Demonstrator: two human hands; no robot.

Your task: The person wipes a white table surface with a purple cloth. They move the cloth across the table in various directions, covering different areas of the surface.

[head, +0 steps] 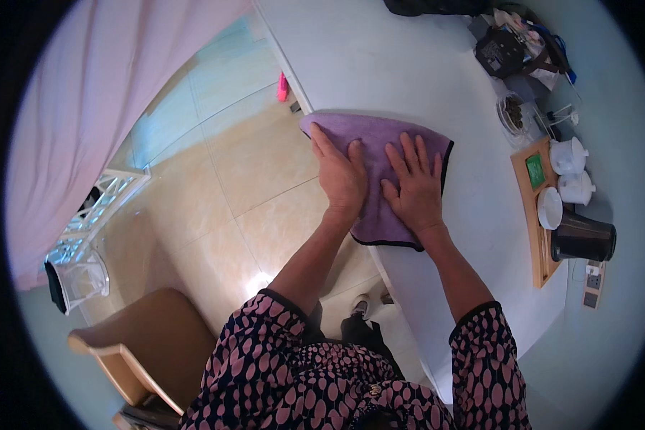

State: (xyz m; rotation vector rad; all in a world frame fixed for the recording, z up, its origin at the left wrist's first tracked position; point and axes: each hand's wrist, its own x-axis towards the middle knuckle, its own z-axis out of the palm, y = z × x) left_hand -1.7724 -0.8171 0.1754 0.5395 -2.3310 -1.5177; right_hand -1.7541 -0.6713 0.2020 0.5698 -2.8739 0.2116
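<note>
A purple cloth (376, 129) with black edging lies spread over the front edge of a white table (478, 177). Its left and lower parts reach past that edge. My left hand (341, 172) rests on the cloth near the table's edge, turned partly on its side with the thumb raised. Flat on the cloth's right half lies my right hand (416, 188), palm down and fingers spread. Neither hand is closed around the cloth.
Along the wall side stand a wooden tray (538, 263), white lidded cups (568, 156), a dark pitcher (583, 236) and a clear container (513, 114). Assorted items (502, 51) are heaped farther back. A brown chair (156, 338) stands left behind me; a pink curtain (102, 97) hangs left.
</note>
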